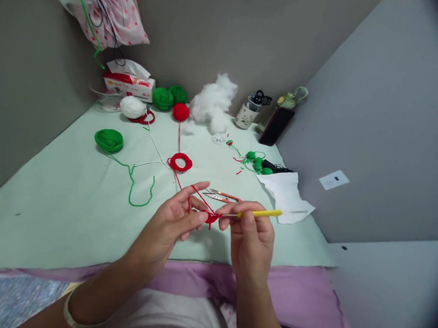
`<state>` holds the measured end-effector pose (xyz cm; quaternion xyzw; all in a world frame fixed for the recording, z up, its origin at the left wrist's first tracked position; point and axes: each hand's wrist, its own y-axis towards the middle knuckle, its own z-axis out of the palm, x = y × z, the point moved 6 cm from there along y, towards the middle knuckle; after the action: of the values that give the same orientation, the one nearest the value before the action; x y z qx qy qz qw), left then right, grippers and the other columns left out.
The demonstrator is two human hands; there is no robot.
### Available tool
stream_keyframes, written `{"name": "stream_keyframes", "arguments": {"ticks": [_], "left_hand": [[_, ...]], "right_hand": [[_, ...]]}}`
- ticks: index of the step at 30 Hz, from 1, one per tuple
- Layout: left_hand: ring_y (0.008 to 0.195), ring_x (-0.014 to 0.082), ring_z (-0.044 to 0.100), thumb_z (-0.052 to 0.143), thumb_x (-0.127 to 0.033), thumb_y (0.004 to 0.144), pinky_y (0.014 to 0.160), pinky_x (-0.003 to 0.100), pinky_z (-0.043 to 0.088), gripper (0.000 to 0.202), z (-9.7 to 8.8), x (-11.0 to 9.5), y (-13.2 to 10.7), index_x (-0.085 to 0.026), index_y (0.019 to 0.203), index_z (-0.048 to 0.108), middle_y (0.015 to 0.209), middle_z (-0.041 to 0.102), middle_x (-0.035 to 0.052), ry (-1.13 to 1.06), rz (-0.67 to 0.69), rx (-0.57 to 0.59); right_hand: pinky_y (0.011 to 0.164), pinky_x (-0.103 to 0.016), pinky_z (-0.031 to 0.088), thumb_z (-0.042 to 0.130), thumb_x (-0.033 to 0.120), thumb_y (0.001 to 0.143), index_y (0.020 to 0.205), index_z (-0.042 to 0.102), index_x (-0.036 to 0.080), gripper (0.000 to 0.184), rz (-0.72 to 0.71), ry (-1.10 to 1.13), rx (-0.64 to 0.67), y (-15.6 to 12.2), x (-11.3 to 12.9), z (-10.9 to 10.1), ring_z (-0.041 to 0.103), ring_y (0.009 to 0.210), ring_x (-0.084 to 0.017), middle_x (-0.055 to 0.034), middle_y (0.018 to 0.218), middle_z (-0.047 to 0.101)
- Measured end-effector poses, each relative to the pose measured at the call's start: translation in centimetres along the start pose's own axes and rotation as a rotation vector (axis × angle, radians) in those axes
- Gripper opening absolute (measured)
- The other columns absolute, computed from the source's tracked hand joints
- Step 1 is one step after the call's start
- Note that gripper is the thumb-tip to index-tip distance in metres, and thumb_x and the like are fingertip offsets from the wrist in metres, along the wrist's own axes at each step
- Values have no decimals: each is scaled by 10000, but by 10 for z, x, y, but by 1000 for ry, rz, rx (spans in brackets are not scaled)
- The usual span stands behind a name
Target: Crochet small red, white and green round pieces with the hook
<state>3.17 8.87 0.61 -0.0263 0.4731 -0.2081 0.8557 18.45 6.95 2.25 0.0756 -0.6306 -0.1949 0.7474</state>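
Observation:
My left hand (178,216) pinches a small red crochet piece (211,217) between thumb and fingers. Red yarn (203,197) runs taut from the piece over its raised index finger. In my right hand (250,230) is a crochet hook with a yellow handle (262,213); its thin metal end reaches left to the crochet piece. Whether the tip sits inside a stitch I cannot tell. Behind my hands lie orange-handled thread snips (224,196). A loose ring of red yarn (180,162) rests farther back, with a strand leading toward my left hand.
Green yarn (109,140) lies left, with white yarn (132,107), a red ball (180,112) and a tissue box (131,85) behind. White stuffing (213,102), a pen cup (248,112) and a phone (276,126) stand along the back. Small green crochet balls (258,162) and white paper (286,195) lie right.

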Motion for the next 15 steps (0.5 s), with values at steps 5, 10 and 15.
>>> {"name": "stream_keyframes", "arguments": {"ticks": [5,10,15], "left_hand": [[688,84,490,874,-223,828,685,192,448,608,-7,-3,-2,-262,1398,669,835,640,-39,156,141,-113],[592,63,452,922,-274,777,579,174,412,683,0,7,-3,-222,1405,659,770,639,-41,-62,21,-24],[485,31,244,887,-217,813,717,216,520,483,5,12,-1,-154,1270,745,547,442,-120,-274,-172,39]], "right_hand": [[770,-349,630,569,150,1032,1208,715,288,267,-377,-444,134,-17,21,10,756,882,-191,-51,1059,796],[818,-366,647,710,110,945,1342,692,391,486,-636,-885,149,-31,18,19,752,1032,-229,-49,1133,748],[691,-386,603,578,224,1039,1124,765,281,214,-369,-388,-5,-15,14,2,706,791,-206,-54,916,736]]}}
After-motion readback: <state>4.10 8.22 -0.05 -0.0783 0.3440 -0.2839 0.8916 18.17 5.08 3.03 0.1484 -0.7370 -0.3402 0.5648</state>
